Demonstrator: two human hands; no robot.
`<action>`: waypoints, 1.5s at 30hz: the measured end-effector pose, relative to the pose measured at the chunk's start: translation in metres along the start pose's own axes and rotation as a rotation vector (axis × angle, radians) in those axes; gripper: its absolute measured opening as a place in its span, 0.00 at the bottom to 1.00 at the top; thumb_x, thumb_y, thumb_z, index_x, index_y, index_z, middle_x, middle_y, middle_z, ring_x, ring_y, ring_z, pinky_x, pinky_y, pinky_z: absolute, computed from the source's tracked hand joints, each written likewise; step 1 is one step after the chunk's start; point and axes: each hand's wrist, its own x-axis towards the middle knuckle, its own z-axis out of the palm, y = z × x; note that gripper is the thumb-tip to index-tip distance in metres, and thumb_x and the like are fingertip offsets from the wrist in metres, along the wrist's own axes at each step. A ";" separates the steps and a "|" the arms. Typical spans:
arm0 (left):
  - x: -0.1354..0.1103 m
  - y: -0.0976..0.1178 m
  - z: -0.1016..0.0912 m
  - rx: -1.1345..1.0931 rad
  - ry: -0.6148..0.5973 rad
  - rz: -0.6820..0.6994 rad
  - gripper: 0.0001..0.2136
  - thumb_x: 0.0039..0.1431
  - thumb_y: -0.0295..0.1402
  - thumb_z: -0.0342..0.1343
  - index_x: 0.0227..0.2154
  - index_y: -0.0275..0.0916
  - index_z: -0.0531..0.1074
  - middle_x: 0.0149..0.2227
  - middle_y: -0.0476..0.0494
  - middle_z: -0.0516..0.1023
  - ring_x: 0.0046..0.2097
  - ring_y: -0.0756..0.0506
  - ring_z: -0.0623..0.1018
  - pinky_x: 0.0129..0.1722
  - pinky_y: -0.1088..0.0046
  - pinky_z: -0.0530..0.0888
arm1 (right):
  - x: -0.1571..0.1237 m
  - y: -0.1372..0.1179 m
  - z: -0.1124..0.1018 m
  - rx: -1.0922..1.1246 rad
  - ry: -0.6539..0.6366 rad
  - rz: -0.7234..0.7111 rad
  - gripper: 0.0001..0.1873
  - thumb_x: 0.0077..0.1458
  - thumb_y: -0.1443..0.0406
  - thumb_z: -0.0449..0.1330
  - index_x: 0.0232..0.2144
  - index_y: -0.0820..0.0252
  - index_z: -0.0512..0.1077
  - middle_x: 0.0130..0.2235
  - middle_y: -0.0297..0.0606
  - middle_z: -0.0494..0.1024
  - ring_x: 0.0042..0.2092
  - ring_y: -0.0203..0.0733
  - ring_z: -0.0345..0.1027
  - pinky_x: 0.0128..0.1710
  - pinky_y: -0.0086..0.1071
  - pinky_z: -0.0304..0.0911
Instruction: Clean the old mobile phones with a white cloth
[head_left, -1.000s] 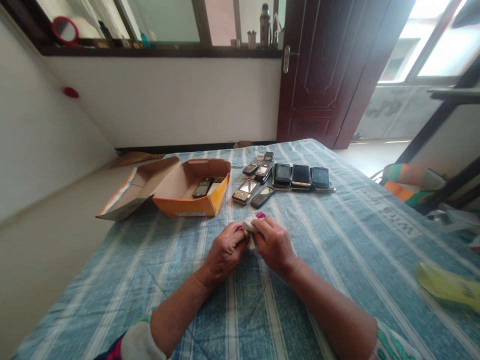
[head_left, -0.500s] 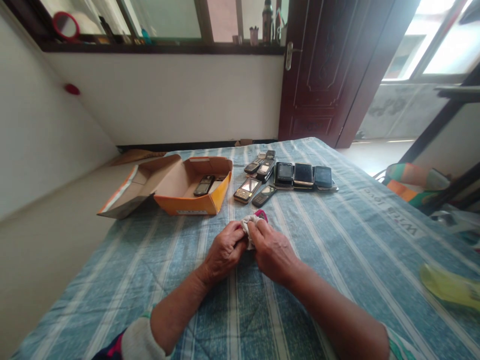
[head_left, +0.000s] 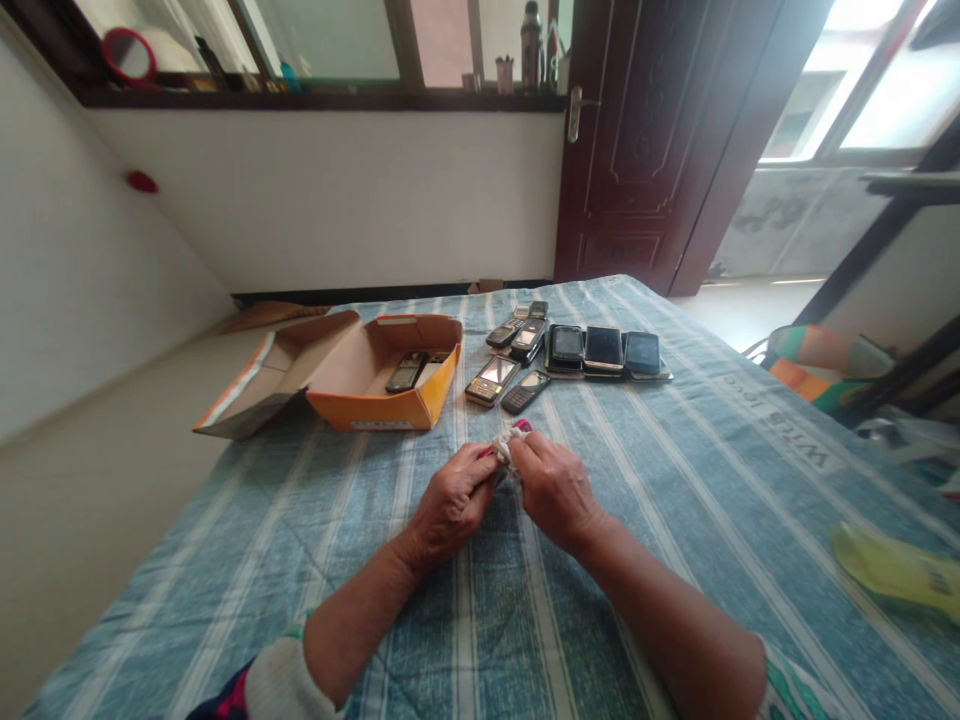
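Observation:
My left hand (head_left: 456, 500) is closed on a small pink phone (head_left: 523, 426), of which only the edges show past the fingers and cloth. A crumpled white cloth (head_left: 503, 446) lies against the phone, pinched in my right hand (head_left: 555, 488). Both hands meet low over the bed, and most of the phone is hidden between them. Just beyond them lie a dark keypad phone (head_left: 526, 391) and a gold-trimmed phone (head_left: 492, 380).
An open orange cardboard box (head_left: 382, 410) with phones inside stands at the left. More keypad phones (head_left: 529, 338) and a row of touchscreen phones (head_left: 603, 349) lie further back on the striped sheet (head_left: 675, 520). Something yellow (head_left: 896, 570) is at the right.
My right hand has shifted slightly right with the cloth, which is bunched smaller now. More of the pink phone's near edge shows beside my left hand, which stays almost in place.

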 end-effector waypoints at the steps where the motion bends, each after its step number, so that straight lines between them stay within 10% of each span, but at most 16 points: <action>1: 0.000 -0.001 0.001 0.000 0.009 0.013 0.13 0.63 0.26 0.47 0.45 0.37 0.75 0.44 0.39 0.75 0.46 0.45 0.76 0.49 0.69 0.74 | 0.000 0.003 -0.001 0.005 0.003 0.020 0.10 0.59 0.73 0.51 0.30 0.60 0.71 0.31 0.38 0.72 0.31 0.39 0.63 0.31 0.31 0.53; 19: -0.004 -0.009 0.006 0.051 0.046 -0.045 0.17 0.64 0.30 0.48 0.54 0.35 0.67 0.46 0.37 0.77 0.47 0.43 0.77 0.51 0.62 0.74 | 0.000 0.031 0.000 0.312 0.086 0.078 0.16 0.54 0.77 0.48 0.34 0.59 0.72 0.38 0.40 0.73 0.39 0.39 0.67 0.39 0.29 0.63; 27: -0.005 -0.011 0.005 0.055 0.080 -0.058 0.17 0.63 0.29 0.47 0.53 0.35 0.68 0.46 0.37 0.78 0.48 0.43 0.77 0.51 0.63 0.75 | -0.003 -0.005 0.002 -0.016 0.021 -0.137 0.14 0.65 0.70 0.48 0.30 0.60 0.71 0.31 0.38 0.71 0.32 0.40 0.62 0.33 0.32 0.56; 35: -0.005 -0.012 0.004 0.077 0.085 -0.082 0.18 0.61 0.29 0.48 0.54 0.36 0.68 0.48 0.38 0.78 0.49 0.42 0.78 0.53 0.62 0.73 | 0.003 0.028 0.012 -0.104 0.000 0.093 0.10 0.60 0.74 0.52 0.30 0.59 0.71 0.29 0.38 0.71 0.30 0.40 0.61 0.29 0.31 0.50; 45: -0.003 -0.018 0.003 0.053 0.082 -0.145 0.17 0.60 0.30 0.48 0.52 0.34 0.69 0.48 0.38 0.78 0.49 0.42 0.78 0.52 0.64 0.74 | 0.000 0.002 0.016 -0.024 -0.096 0.001 0.09 0.56 0.73 0.52 0.30 0.59 0.70 0.30 0.38 0.72 0.31 0.40 0.62 0.29 0.32 0.50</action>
